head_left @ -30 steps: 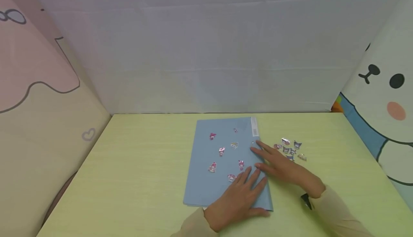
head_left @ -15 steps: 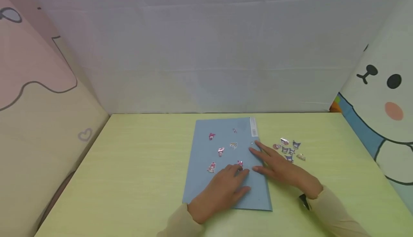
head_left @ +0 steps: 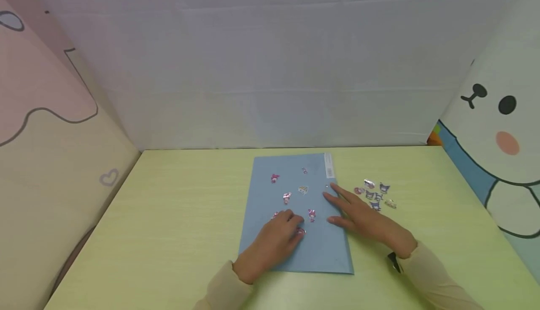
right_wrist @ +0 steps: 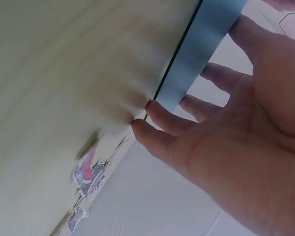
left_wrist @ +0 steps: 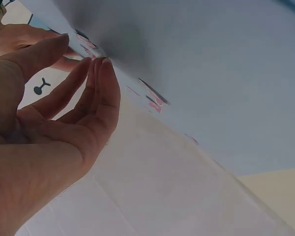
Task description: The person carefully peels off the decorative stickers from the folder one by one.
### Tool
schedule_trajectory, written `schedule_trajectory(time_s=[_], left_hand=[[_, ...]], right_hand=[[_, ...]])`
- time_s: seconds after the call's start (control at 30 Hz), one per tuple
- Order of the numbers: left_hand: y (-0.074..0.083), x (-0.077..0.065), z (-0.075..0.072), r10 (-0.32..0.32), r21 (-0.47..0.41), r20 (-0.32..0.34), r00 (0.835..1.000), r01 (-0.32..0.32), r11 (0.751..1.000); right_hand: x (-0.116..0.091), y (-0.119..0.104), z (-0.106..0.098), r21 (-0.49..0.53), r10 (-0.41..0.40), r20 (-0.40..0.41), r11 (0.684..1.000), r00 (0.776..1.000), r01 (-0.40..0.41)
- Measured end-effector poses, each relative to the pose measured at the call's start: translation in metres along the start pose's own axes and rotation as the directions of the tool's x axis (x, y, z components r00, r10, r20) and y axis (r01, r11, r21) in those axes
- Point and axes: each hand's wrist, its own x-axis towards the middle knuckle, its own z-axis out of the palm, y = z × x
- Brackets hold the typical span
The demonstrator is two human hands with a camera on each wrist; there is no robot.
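A light blue folder [head_left: 257,174] lies flat on the table, with several small pink cartoon stickers [head_left: 287,198] and one white-and-yellow sticker [head_left: 303,190] scattered over it. My left hand [head_left: 272,239] is over the folder's lower left, fingers softly bent and the thumb apart from them in the left wrist view. Nothing shows between them. Beside it are a pink sticker [head_left: 300,231] near the thumb and another [head_left: 275,215], partly hidden, by the fingertips. Spread across the folder's right edge, my right hand [head_left: 360,216] rests its fingertips on the folder and table.
A loose cluster of several purple and pink stickers [head_left: 373,195] lies on the pale yellow table [head_left: 190,207], right of the folder. A white barcode label [head_left: 329,165] sits at the folder's top right corner. Cloth walls [head_left: 261,66] border the back and sides.
My left hand has moved leftward from the folder's lower right, past the lower pink stickers, and its fingers are more bent. My right hand has stayed at the right edge.
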Motion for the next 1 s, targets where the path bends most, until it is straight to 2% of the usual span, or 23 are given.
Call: schedule_trajectory(time_s=[0.2,0.8,1.0], left_hand=[[-0.005,-0.001,0.004,-0.018,-0.02,0.018,1.0,0.018,1.0],[-0.011,0.001,0.011,-0.007,-0.027,-0.022,1.0,0.006,1.0],[-0.012,0.003,0.011,-0.02,-0.042,-0.013,1.0,0.019,0.999]], right_hand=[[0.002,0.0,0.001,-0.004,-0.002,-0.004,1.0,1.0,0.002],[0.006,0.003,0.007,-0.015,-0.012,-0.021,1.0,1.0,0.011],[0.007,0.003,0.008,-0.017,-0.012,-0.024,1.0,1.0,0.012]])
